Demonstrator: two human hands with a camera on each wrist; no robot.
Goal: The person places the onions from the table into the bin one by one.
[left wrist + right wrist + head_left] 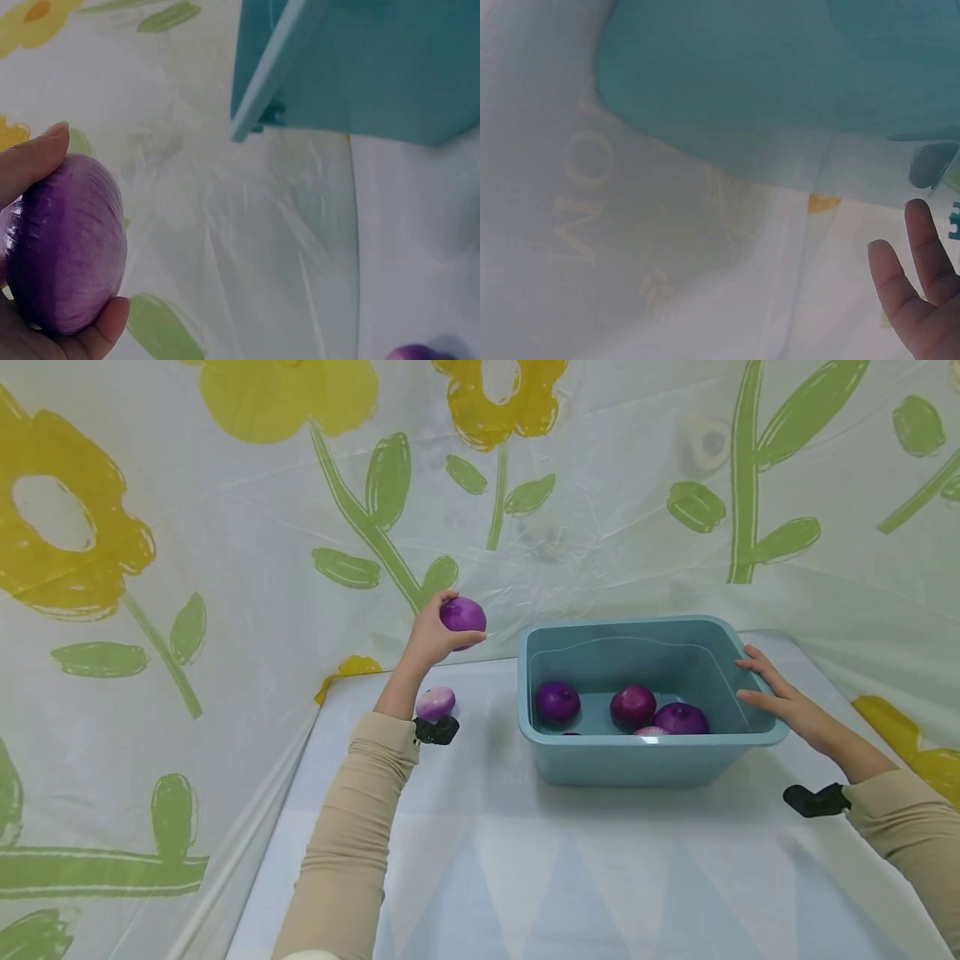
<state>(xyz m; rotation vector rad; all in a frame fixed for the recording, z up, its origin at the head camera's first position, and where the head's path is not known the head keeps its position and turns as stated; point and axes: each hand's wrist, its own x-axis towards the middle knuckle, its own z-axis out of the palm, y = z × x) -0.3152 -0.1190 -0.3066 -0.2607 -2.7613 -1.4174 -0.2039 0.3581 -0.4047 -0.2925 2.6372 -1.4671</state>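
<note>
My left hand [432,637] holds a red onion [463,615] above the table's back edge, left of the blue-green plastic bin [630,764]. In the left wrist view, the thumb and a finger wrap that onion [73,247] from opposite sides. On the table, below the raised hand, lies another red onion [436,702], paler and partly behind the wrist. Several onions are inside the bin, among them a dark purple one [558,702] and a redder one [632,706]. At the bin's right rim is my right hand [791,703], its fingers extended and spread; contact is hard to tell.
A pale tablecloth [480,835] with blue triangles covers the table. Behind and at the sides hangs a flower-printed sheet [247,543], close to the table's back edge. Black wrist cameras [437,730] sit on both wrists.
</note>
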